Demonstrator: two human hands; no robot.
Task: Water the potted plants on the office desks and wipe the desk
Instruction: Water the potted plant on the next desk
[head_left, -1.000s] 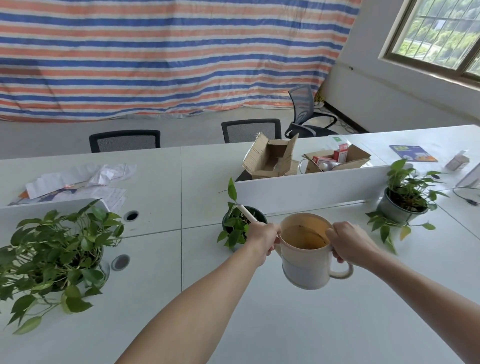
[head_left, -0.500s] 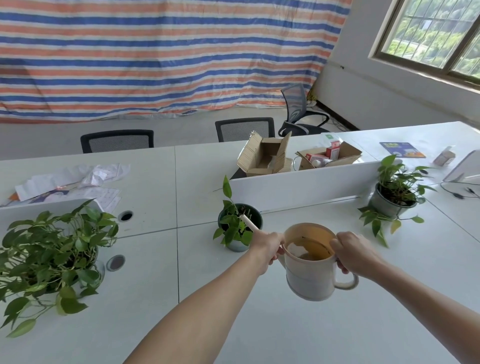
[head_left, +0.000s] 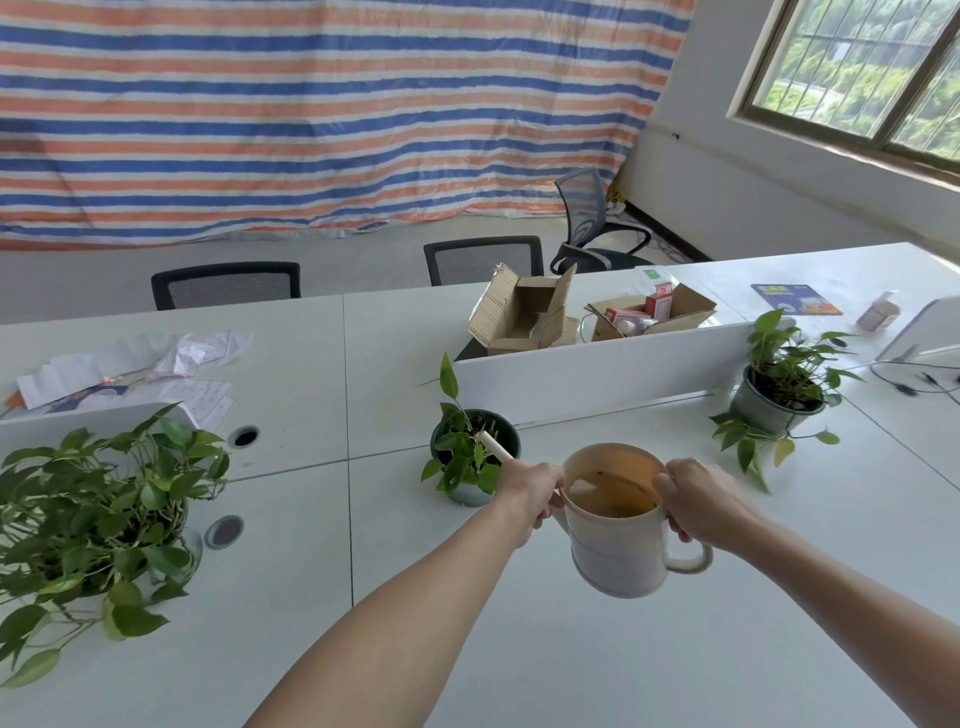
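White table (head_left: 623, 665), long and built from joined sections, fills the lower half of a view looking forward and down from head height. Behind it a striped tarp (head_left: 322, 114) in blue, orange and white covers the far wall, and a window (head_left: 857, 73) at upper right shows green trees. Office chairs (head_left: 226, 285) stand along the table's far edge. A low white divider panel (head_left: 597, 371) stands upright on the table right of centre, with two open cardboard boxes (head_left: 524, 312) just behind it. Loose papers (head_left: 135, 358) lie at far left. Three potted plants sit on the table, well apart. The largest plant (head_left: 98, 519), bushy and trailing, is at the left edge. The right plant (head_left: 784, 379), in a grey pot, is near the divider's right end. The middle plant (head_left: 460, 457), small and in a dark green pot, is just in front of the divider's left end. A cream watering can (head_left: 618, 556) is held in the air at centre, tilted left toward the middle plant, with brownish water inside. The right hand (head_left: 701, 501) is curled round the top of the can's handle. The left hand (head_left: 530, 491) is wrapped round the base of the thin spout (head_left: 493, 446). The spout's tip lies over the middle plant's pot, among the leaves. Whether water is running out cannot be told.
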